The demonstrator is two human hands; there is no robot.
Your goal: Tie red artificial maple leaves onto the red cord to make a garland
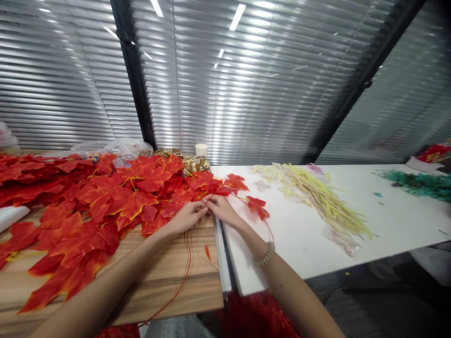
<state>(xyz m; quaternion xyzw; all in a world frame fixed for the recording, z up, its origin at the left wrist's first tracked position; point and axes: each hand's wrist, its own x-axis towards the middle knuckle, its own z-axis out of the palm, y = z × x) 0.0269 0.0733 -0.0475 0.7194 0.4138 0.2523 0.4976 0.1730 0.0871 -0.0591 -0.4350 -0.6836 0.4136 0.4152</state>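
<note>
My left hand and my right hand meet above the seam between the two tables, fingertips pinched together. A thin red cord runs from the fingers down over the wooden table's front edge. Between the fingertips the cord is mostly hidden. Beyond my hands, red artificial maple leaves lie close to the fingers. A single maple leaf hangs on a strand of cord to the right of my right wrist. That wrist wears a beaded bracelet.
A big heap of red maple leaves covers the wooden table at left. Behind it stand gold packets and a paper cup. Yellow stems and teal garland lie on the white table.
</note>
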